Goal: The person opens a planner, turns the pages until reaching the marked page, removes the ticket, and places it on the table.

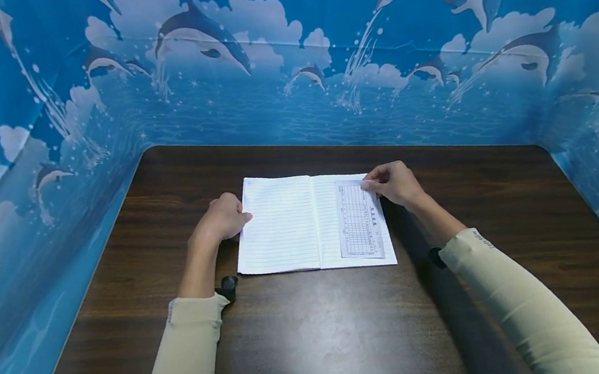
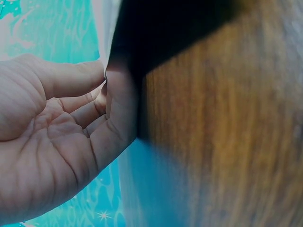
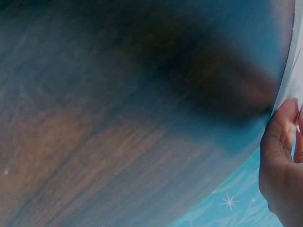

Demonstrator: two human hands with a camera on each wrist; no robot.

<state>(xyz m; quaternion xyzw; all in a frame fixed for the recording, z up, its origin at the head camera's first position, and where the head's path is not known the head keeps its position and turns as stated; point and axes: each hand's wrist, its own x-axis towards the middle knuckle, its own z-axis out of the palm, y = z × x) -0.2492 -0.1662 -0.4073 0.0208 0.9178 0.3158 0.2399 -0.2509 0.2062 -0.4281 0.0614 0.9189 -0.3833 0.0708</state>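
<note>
An open lined notebook (image 1: 282, 228) lies on the dark wooden table, its two pages spread. On its right page is a printed paper slip (image 1: 359, 223) with a ruled grid, turned sideways. My left hand (image 1: 225, 216) pinches the notebook's left edge; in the left wrist view the left hand (image 2: 61, 123) has thumb and fingers on either side of that edge. At the slip's upper right corner, my right hand (image 1: 396, 185) pinches the paper between thumb and forefinger. The right wrist view shows the right hand (image 3: 284, 161) beside the notebook's edge, partly cut off.
The dark wood-grain table (image 1: 332, 336) extends around the notebook, with rounded far corners. A blue curtain (image 1: 276, 101) printed with dolphins and clouds encloses its far side and both ends. Dark bands (image 1: 228, 288) sit at the wrists, by pale sleeves (image 1: 186, 362).
</note>
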